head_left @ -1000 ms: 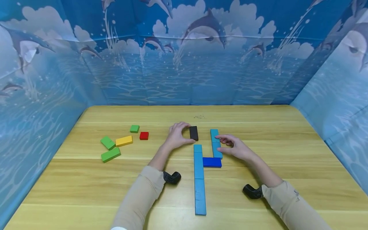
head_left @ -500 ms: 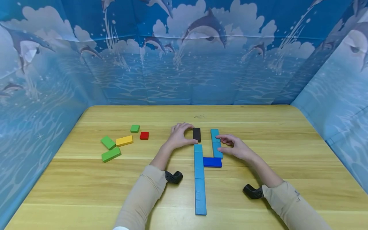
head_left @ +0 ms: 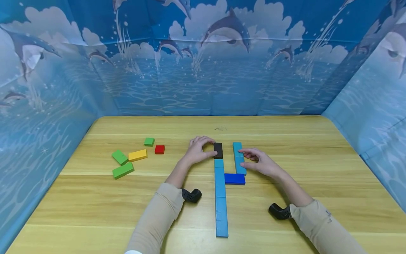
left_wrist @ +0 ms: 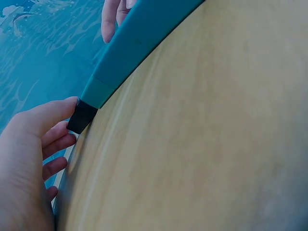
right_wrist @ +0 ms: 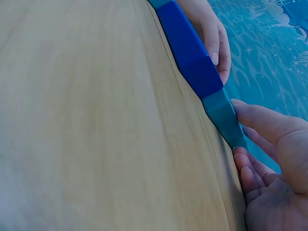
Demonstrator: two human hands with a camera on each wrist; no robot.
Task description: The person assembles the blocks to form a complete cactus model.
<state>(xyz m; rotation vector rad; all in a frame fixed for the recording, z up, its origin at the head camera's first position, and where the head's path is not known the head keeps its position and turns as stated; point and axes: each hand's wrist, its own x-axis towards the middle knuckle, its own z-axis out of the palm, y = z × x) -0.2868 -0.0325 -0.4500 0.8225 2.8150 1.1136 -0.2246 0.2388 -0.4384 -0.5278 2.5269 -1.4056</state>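
In the head view, my left hand [head_left: 197,151] pinches a black block [head_left: 218,151] between thumb and index finger. The black block [left_wrist: 83,117] meets the far end of a straight column of light-blue blocks [head_left: 220,197]. My right hand [head_left: 261,163] rests its fingertips against the right side of two light-blue blocks [head_left: 239,157] laid end to end, without wrapping round them. A dark-blue block [head_left: 234,179] lies crosswise between the column and the near end of that pair. In the right wrist view, the right thumb touches the light-blue side [right_wrist: 225,115].
To the left lie a yellow block [head_left: 137,155], a red block [head_left: 160,150] and several green blocks [head_left: 123,170]. Black curved devices [head_left: 191,195] sit at both sleeve cuffs. A dolphin-print cloth [head_left: 203,81] borders the wooden table [head_left: 95,211].
The left hand has slid the black block right and slightly nearer, closing the gap to the column's far end. The right hand has stayed in place.
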